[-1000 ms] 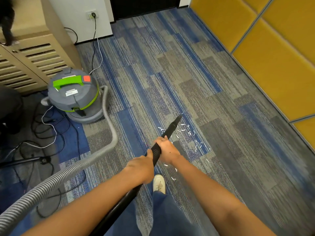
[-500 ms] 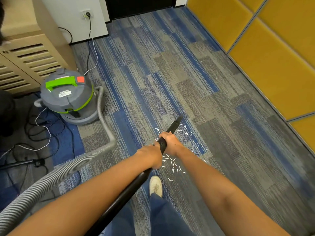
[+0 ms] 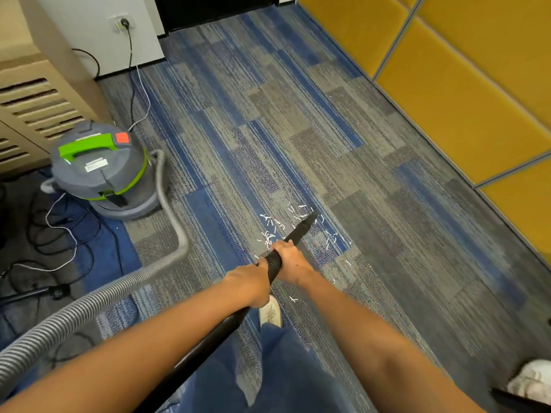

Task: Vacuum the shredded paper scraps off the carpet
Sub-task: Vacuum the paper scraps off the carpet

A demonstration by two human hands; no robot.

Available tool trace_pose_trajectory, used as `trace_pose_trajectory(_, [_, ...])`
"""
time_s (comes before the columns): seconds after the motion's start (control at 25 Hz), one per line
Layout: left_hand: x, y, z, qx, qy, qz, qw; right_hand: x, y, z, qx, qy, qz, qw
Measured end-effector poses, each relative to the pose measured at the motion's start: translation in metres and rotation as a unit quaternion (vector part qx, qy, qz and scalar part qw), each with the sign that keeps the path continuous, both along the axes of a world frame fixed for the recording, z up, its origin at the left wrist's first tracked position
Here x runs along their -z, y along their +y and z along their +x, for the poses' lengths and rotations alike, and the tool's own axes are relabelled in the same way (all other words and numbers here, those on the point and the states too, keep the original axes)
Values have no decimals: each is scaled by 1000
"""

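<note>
I see one black wand (image 3: 301, 231), gripped by two hands: left hand (image 3: 249, 283) behind, right hand (image 3: 290, 262) ahead. Its tip sits among dozens of white scraps (image 3: 272, 231) on the carpet (image 3: 387, 234). One grey vacuum (image 3: 101, 168) stands left, its one hose (image 3: 89, 304) curving back to me, several loose cables (image 3: 47, 217) beside it.

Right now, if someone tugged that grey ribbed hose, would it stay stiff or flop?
Probably floppy: the hose curves loosely from the canister across the carpet. Its ribs suggest it bends without kinking. The squat canister would likely drag rather than tip.
</note>
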State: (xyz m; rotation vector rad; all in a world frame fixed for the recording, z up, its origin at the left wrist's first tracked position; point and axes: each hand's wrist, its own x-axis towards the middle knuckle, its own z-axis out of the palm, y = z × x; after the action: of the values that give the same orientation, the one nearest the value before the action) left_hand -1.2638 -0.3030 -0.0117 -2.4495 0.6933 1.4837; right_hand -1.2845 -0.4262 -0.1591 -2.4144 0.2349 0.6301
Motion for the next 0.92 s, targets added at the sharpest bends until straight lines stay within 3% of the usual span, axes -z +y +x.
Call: trace_pose_trajectory(0.92, [2, 66, -12, -29, -27, 24, 999, 3, 74, 8, -28, -10, 37, 999])
